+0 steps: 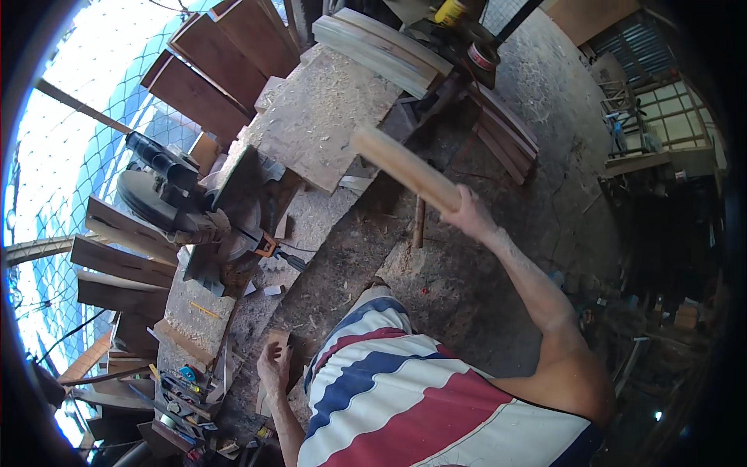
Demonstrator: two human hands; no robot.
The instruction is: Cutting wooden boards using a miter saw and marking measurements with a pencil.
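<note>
My right hand (469, 212) grips the near end of a long, pale wooden board (405, 167), raised at an angle across the middle of the view. My left hand (272, 364), lower down, has its fingers curled on a small wooden piece (278, 338) at the bench edge. On the bench to the left is a miter saw (163, 198) with a black body, a round blade guard and an orange clamp (266, 246). A dust-covered sheet (311, 109) lies beyond it, with stacked pale boards (377, 50) at its far end.
Dark planks (210, 70) lean along the mesh at left. Tools and offcuts (183, 397) crowd the near bench. More boards (502, 136) lie beyond the raised board. The dusty floor (545, 210) stretches right toward dim clutter. An upright wooden stick (419, 226) stands below the board.
</note>
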